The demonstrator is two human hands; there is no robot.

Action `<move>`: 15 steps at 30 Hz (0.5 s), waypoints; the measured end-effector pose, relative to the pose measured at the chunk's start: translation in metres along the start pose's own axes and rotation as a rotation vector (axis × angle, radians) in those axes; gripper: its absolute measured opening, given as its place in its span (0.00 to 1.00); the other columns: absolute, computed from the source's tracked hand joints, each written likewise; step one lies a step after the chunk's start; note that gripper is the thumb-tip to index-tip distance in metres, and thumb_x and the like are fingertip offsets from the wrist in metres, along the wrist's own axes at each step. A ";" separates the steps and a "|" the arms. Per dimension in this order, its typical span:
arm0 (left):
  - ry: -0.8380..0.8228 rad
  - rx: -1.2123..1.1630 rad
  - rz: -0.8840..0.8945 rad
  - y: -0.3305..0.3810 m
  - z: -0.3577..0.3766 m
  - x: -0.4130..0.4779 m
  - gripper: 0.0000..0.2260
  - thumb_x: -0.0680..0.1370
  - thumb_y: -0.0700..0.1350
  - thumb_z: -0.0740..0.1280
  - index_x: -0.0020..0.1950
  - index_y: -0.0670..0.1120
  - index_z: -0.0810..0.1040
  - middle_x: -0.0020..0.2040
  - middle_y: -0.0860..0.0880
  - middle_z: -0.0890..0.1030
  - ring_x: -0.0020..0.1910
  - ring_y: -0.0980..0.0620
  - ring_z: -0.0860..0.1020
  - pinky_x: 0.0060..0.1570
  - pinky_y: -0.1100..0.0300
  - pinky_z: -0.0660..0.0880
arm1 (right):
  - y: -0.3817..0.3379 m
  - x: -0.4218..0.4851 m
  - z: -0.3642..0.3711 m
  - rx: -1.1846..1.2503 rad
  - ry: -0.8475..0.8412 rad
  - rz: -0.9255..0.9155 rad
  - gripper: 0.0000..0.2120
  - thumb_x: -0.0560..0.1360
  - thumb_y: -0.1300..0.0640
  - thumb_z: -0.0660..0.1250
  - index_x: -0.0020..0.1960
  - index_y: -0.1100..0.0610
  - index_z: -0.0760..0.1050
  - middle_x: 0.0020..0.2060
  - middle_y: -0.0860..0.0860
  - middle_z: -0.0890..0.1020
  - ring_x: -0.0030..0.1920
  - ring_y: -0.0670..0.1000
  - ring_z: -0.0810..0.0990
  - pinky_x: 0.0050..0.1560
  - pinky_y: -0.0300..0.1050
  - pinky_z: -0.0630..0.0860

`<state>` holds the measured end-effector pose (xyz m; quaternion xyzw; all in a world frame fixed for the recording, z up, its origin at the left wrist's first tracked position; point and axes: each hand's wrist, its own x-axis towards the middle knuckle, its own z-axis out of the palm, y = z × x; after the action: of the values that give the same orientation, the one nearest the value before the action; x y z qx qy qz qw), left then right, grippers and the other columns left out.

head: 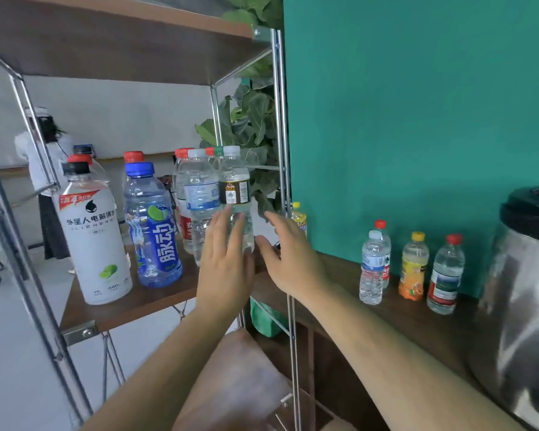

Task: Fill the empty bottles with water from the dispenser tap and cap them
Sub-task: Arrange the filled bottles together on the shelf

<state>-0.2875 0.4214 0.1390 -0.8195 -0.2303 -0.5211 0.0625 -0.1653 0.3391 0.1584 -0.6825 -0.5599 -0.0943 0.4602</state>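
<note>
Your left hand (224, 269) and your right hand (290, 259) are both raised to the clear plastic bottle with a black label and a whitish cap (234, 188). It stands upright near the right edge of the brown wooden shelf (131, 301), at 12 o'clock from your hands. The fingers of both hands are straight and apart, gripping nothing. The left fingers lie in front of its lower half, and the right hand is just beside it at 3 o'clock. The body is transparent, and I cannot tell the water level. The steel dispenser with a black lid (526, 275) stands at 4 o'clock on the brown desk (417, 321).
</note>
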 end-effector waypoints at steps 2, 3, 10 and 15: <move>-0.010 -0.109 0.090 0.022 0.010 -0.006 0.24 0.77 0.34 0.71 0.73 0.38 0.71 0.75 0.40 0.69 0.75 0.39 0.67 0.74 0.43 0.66 | 0.012 -0.021 -0.022 -0.055 0.051 0.011 0.22 0.86 0.46 0.60 0.78 0.50 0.67 0.72 0.47 0.73 0.72 0.49 0.71 0.69 0.49 0.73; -0.032 -0.157 0.113 0.030 0.016 -0.009 0.23 0.78 0.35 0.70 0.73 0.38 0.72 0.73 0.41 0.71 0.73 0.41 0.69 0.73 0.45 0.68 | 0.017 -0.031 -0.030 -0.074 0.062 0.020 0.21 0.86 0.46 0.60 0.77 0.50 0.68 0.71 0.47 0.75 0.70 0.49 0.72 0.67 0.50 0.75; -0.391 -0.411 0.190 0.117 0.110 -0.016 0.24 0.77 0.42 0.68 0.73 0.41 0.72 0.72 0.43 0.73 0.71 0.43 0.72 0.70 0.46 0.71 | 0.120 -0.073 -0.086 -0.209 0.163 0.309 0.21 0.85 0.47 0.60 0.76 0.51 0.70 0.70 0.48 0.76 0.70 0.49 0.75 0.70 0.51 0.73; -0.584 -0.520 -0.014 0.148 0.200 0.011 0.24 0.80 0.47 0.69 0.75 0.47 0.69 0.71 0.47 0.70 0.71 0.47 0.70 0.69 0.58 0.64 | 0.204 -0.057 -0.095 -0.256 0.238 0.496 0.18 0.83 0.54 0.64 0.71 0.57 0.73 0.66 0.55 0.78 0.67 0.56 0.75 0.67 0.50 0.72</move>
<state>-0.0526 0.3622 0.0796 -0.9202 -0.1040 -0.3073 -0.2190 0.0253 0.2415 0.0682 -0.8351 -0.3018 -0.1279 0.4419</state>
